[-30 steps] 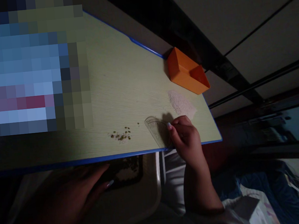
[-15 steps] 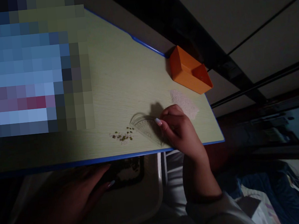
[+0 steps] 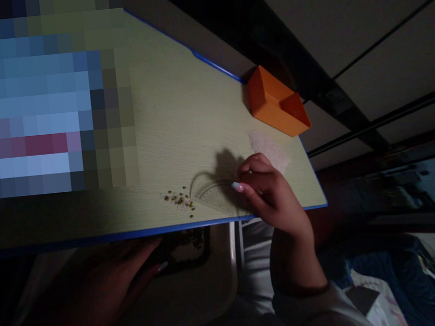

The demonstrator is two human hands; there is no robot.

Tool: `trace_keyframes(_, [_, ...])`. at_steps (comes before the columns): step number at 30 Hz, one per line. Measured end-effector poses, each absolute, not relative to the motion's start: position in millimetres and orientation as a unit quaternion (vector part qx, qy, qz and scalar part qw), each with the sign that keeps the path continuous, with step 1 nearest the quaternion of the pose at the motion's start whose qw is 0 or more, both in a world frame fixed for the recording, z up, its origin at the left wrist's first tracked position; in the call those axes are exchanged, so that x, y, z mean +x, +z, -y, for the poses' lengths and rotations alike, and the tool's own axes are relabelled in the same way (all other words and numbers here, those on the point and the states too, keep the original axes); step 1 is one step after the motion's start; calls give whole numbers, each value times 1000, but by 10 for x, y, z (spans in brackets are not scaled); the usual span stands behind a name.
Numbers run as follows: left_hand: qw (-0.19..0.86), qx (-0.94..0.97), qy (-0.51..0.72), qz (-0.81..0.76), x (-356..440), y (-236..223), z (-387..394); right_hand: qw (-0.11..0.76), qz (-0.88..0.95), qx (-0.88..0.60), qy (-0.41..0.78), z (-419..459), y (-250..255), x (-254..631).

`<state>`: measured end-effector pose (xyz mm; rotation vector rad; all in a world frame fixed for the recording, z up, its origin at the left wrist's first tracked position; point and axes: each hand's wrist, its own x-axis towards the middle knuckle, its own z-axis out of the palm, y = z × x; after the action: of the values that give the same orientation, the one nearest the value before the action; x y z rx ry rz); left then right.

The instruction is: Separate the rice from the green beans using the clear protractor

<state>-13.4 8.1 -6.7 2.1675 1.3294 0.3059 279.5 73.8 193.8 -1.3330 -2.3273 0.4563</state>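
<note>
My right hand (image 3: 270,188) is closed in a pinch over the front of the table, on a clear protractor (image 3: 211,197) whose right part it hides. Left of the protractor lies a small scatter of green beans (image 3: 180,200) mixed with pale grains. Under the table edge, in dim light, my left hand (image 3: 142,265) grips the side of a black tray (image 3: 205,249). Pale stuff and dark bits show inside this tray. Most of the left fingers are hidden.
An orange open box (image 3: 277,108) stands at the table's far right edge. A pale heap of grains (image 3: 266,148) lies between it and my right hand. Below the blue-edged tabletop (image 3: 182,120) is a pale-rimmed container (image 3: 233,264). A blurred-out area covers the upper left.
My right hand has moved slightly right and toward me, and the protractor has turned a little. Several beans have shifted, one nearer the table edge. My left hand has stayed put.
</note>
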Motion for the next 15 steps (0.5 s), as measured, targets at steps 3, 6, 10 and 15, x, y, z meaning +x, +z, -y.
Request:
trace_keyframes(3, [272,820,115,-490,-152,-144,-48,222,832,-478,174,-699,1959,2841])
trace_keyframes(6, [269,819,106,-495,-150,-152,-37,219,833,-471,189,-668,1940,2875])
trace_keyframes(10, [278,816,98,-496,-133,-91,-66,216,834,-467,199,-650,1897,2886])
trace_keyframes(15, [273,818,90,-499,-143,-68,-78,211,836,-467,197,-657,1876,2877])
